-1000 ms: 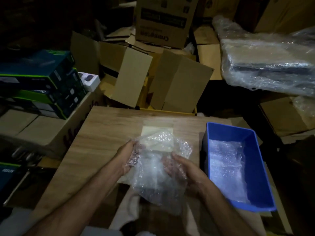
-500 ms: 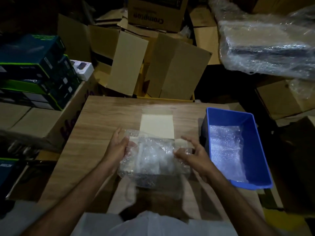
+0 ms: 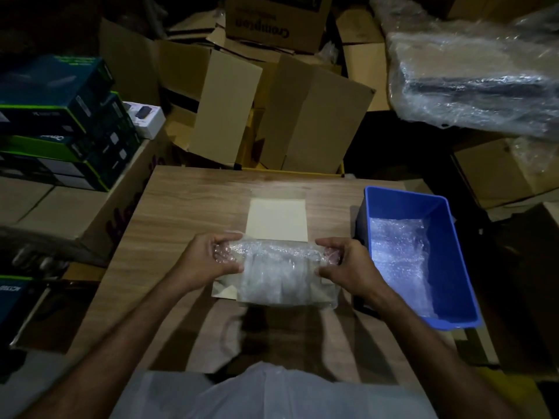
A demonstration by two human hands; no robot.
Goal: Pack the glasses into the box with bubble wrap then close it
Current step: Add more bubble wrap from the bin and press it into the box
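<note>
A white shirt (image 3: 272, 394) fills the bottom of the view, at the near edge of the table (image 3: 187, 207). Both forearms reach forward over the wood. The left hand (image 3: 208, 261) grips the left end of a sheet of wrap (image 3: 284, 273), fingers curled around its rolled far edge; the right hand (image 3: 348, 264) grips the right end the same way. The wrap hangs stretched between them over the middle of the table, covering an open box (image 3: 225, 290), of which only a pale corner shows at the wrap's near left. Whether glasses lie under the wrap cannot be told. The box's cream flap (image 3: 276, 219) lies flat beyond the hands. At the right edge stands a blue bin (image 3: 453, 267) holding more bubble wrap. Past the far edge, cardboard cartons (image 3: 302, 116) are heaped; dark boxes (image 3: 60, 122) are stacked at the left.
</note>
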